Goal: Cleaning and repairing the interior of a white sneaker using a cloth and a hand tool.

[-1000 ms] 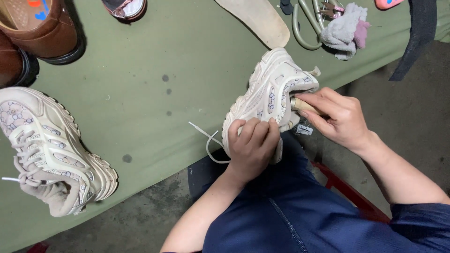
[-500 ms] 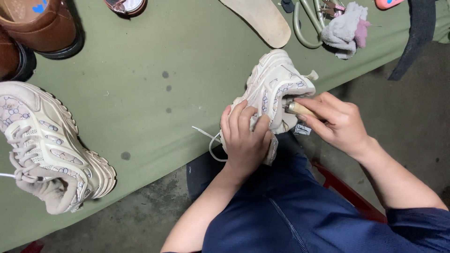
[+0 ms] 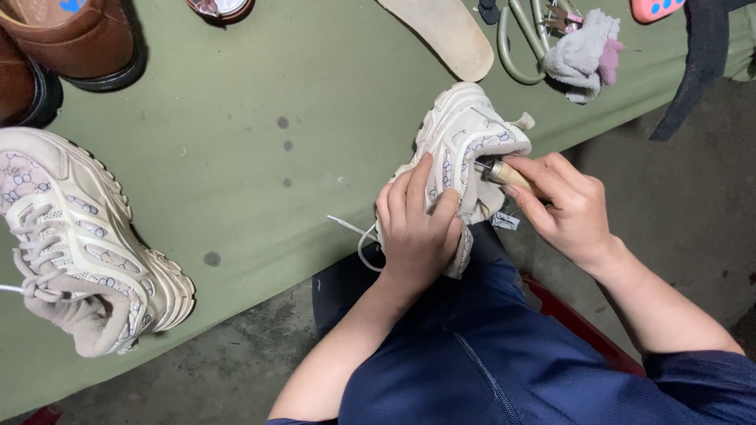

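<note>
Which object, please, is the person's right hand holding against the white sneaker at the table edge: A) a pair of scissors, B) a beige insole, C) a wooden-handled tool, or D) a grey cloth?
C: the right hand grips a wooden-handled tool pressed into the white sneaker.

**Bare forearms, dark blue clothing**

The person's left hand (image 3: 417, 236) and right hand (image 3: 571, 208) are bare, with no gloves, rings or watch in sight, and the fingernails are short. Both forearms are uncovered. A dark navy blue short sleeve (image 3: 709, 382) of smooth fabric shows at the right upper arm. The dark navy blue garment (image 3: 472, 354) over the lap has a zip running down it.
</note>
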